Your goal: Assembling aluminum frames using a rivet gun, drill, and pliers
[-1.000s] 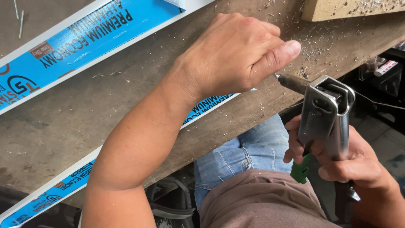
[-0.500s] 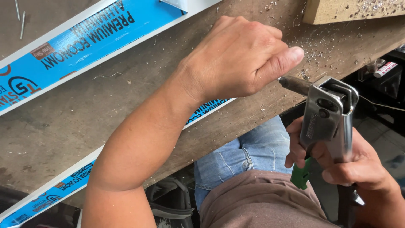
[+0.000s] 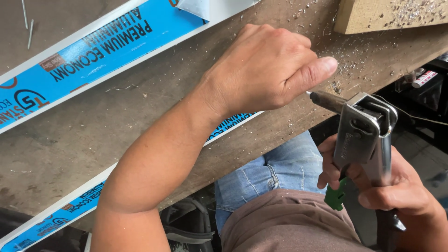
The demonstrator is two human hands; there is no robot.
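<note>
My left hand [image 3: 266, 70] lies closed on the near edge of a worn wooden workbench [image 3: 116, 135], over the end of a white aluminium strip with blue film [image 3: 60, 217]. Its thumb points right, just above the nose of a metal hand riveter [image 3: 361, 135]. My right hand [image 3: 396, 191] grips the riveter's handles below the bench edge, next to a green grip piece [image 3: 335, 196]. The riveter's nose touches the bench edge under my thumb. My left fingers and what they press are hidden.
A second, wider blue-filmed aluminium strip [image 3: 93, 51] lies diagonally across the bench's far side. A pale wooden block [image 3: 387, 14] sits at the top right among metal shavings. Two thin nails [image 3: 29, 21] lie at the top left. My knee in jeans [image 3: 275, 172] is below the bench.
The riveter and my left hand have shifted slightly down and right in view. Both grips look the same.
</note>
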